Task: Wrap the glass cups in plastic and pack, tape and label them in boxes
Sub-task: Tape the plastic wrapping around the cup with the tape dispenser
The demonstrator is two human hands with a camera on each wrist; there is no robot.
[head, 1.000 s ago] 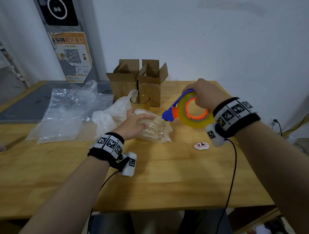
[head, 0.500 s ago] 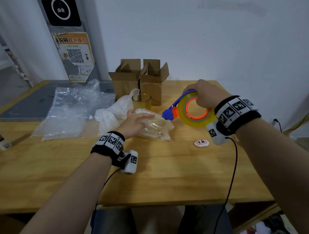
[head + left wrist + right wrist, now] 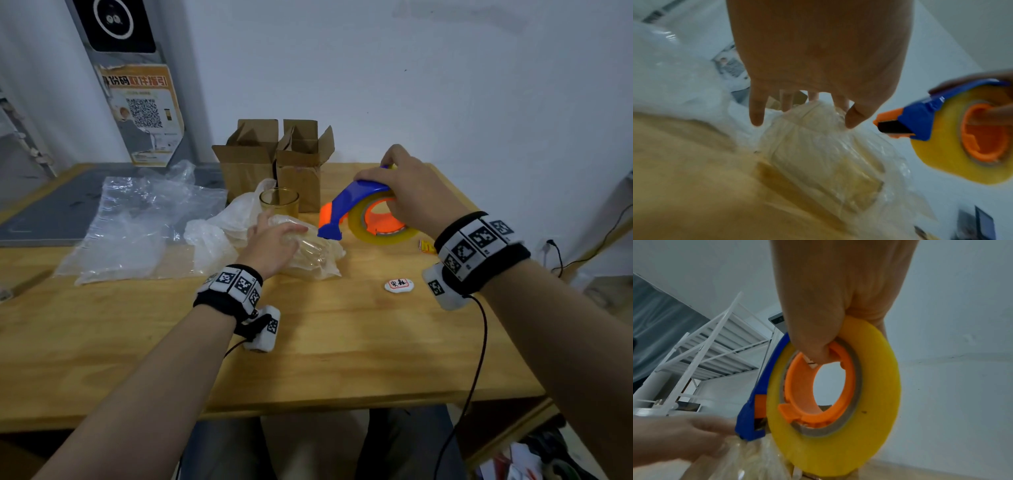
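Two brown cardboard boxes stand open at upper centre of the head view, an amber glass cup just before them on the wooden table; the left hand rests on the plastic-wrapped glass cup at centre; left wrist view: straight fingers touch that wrap; right wrist view: the right hand grips the yellow tape roll in its blue-and-orange dispenser, filling the centre

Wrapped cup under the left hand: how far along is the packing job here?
Done: one wrapped cup lies in plastic. In hand: the left hand steadies it; the right hand brings the tape dispenser. Left: the bare glass cup, both open boxes, labels.
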